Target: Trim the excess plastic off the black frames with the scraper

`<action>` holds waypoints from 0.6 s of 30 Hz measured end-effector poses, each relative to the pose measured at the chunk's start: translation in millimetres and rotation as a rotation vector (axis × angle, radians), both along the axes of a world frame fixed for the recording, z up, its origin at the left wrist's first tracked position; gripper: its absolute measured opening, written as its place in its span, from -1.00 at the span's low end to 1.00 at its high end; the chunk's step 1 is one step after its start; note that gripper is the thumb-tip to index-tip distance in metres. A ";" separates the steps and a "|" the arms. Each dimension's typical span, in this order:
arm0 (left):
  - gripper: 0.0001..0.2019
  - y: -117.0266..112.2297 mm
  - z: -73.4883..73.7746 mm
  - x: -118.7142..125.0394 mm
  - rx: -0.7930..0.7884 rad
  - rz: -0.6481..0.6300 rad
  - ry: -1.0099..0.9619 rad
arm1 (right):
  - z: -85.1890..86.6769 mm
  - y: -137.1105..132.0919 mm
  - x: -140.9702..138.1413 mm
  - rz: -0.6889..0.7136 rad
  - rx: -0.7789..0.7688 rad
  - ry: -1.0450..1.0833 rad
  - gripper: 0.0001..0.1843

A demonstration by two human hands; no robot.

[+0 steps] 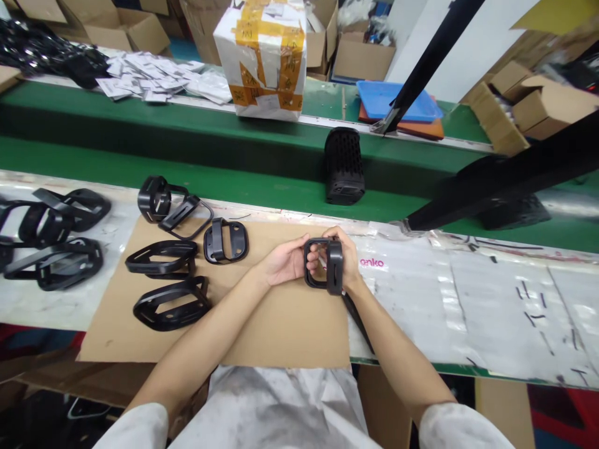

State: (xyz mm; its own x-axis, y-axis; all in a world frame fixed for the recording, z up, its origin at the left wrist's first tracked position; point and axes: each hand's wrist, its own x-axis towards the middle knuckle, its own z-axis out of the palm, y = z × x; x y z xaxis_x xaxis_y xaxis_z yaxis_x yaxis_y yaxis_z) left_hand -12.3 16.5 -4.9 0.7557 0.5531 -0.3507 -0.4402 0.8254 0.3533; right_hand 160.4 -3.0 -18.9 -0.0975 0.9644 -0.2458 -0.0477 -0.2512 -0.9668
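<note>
Both my hands meet over the far edge of a brown cardboard sheet (pixel 281 324) on the workbench. My left hand (pixel 285 262) grips the left side of a black plastic frame part (pixel 322 267), fingers curled round it. My right hand (pixel 345 259) is closed on the same part's right side, where a thicker black block stands upright. A black strap hangs from the part down past my right forearm. Several similar black frame parts (pixel 163 259) lie on the cardboard to the left, and one closed assembly (pixel 225 241) sits nearest my left hand.
More black frames (pixel 51 237) lie on plastic film at far left. Behind runs a green conveyor belt (pixel 187 168) carrying a black perforated housing (pixel 344 165). A taped white box (pixel 264 56), small packets, blue trays and cardboard boxes stand beyond. A black slanted bar (pixel 505 181) crosses at right.
</note>
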 end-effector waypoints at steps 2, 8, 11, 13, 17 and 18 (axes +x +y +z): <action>-0.62 -0.5 0.9 0.2 -0.026 0.006 0.001 | 0.2 1.2 1.0 -0.011 -0.030 0.078 -0.66; -0.64 -0.2 1.0 -2.0 -0.017 0.010 0.008 | -0.5 1.3 1.2 -0.027 -0.064 0.148 -0.68; -0.66 0.8 -2.0 -2.5 0.024 0.022 0.029 | -2.0 1.1 0.8 -0.039 -0.014 0.128 -0.72; -0.65 0.7 -3.5 -1.6 0.036 0.031 0.033 | -1.8 0.4 -0.1 -0.043 0.002 0.115 -0.74; -0.62 -2.9 -1.6 0.6 0.091 0.056 0.040 | 3.2 -0.7 -2.8 -0.055 0.051 0.095 -0.84; -0.62 -4.2 -0.3 0.4 0.130 0.058 0.041 | 4.6 -0.3 -3.2 -0.062 0.080 0.081 -0.88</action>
